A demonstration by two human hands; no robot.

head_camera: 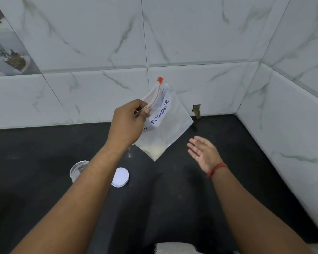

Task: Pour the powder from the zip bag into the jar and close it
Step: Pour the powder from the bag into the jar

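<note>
My left hand (129, 119) pinches the top edge of a clear zip bag (170, 125) and holds it tilted in the air above the counter. The bag has a red slider at its upper corner and a white label reading POWDER. A little pale powder sits in its lowest corner. My right hand (203, 153) is open, palm up, just right of the bag and not touching it. A clear jar (77, 169) stands on the counter, partly hidden behind my left forearm. Its white lid (120, 177) lies flat beside it.
The black counter (173, 198) meets white marble-look tiled walls at the back and on the right. A small hole in the wall (196, 109) sits behind the bag. Something white (174, 248) shows at the bottom edge of the view.
</note>
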